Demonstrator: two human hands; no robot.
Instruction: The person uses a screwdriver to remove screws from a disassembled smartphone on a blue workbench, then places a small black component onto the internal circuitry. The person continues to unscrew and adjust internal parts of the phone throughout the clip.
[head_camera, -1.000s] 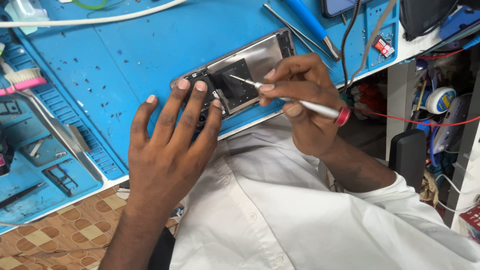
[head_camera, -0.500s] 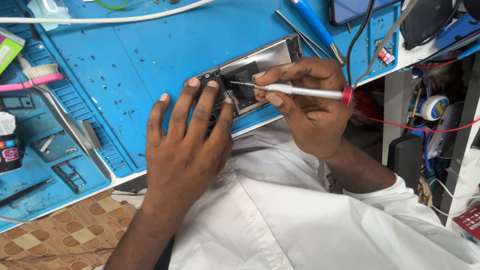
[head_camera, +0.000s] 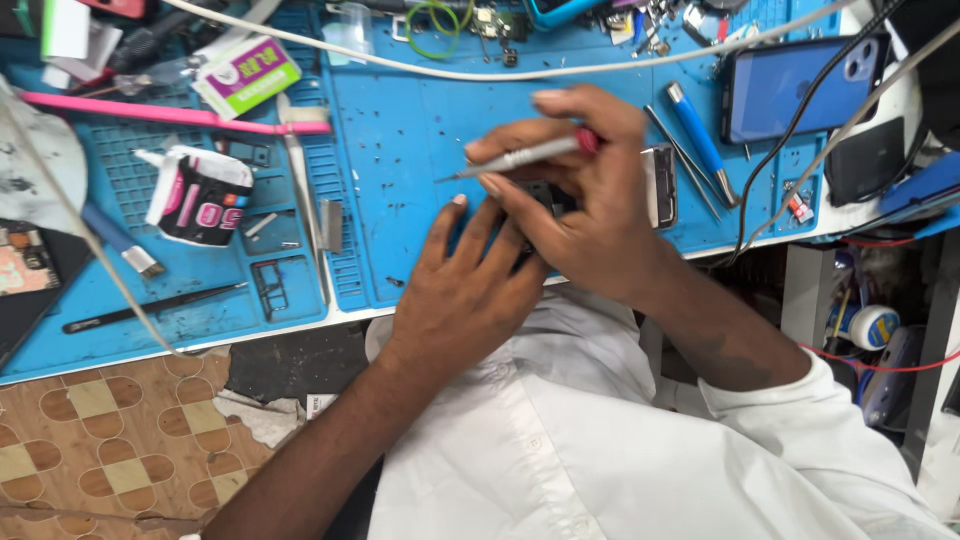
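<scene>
Right hand (head_camera: 590, 215) grips a thin screwdriver (head_camera: 520, 157) between thumb and fingers, its tip pointing left over the blue mat (head_camera: 400, 150) on the tabletop. Left hand (head_camera: 465, 290) lies flat, fingers spread, pressing on an opened phone (head_camera: 660, 185), which is mostly hidden beneath both hands. Tweezers (head_camera: 305, 190) lie well apart to the left.

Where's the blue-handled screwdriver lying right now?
In the head view, the blue-handled screwdriver lies on the blue mat, between the right hand and the blue phone.
</scene>
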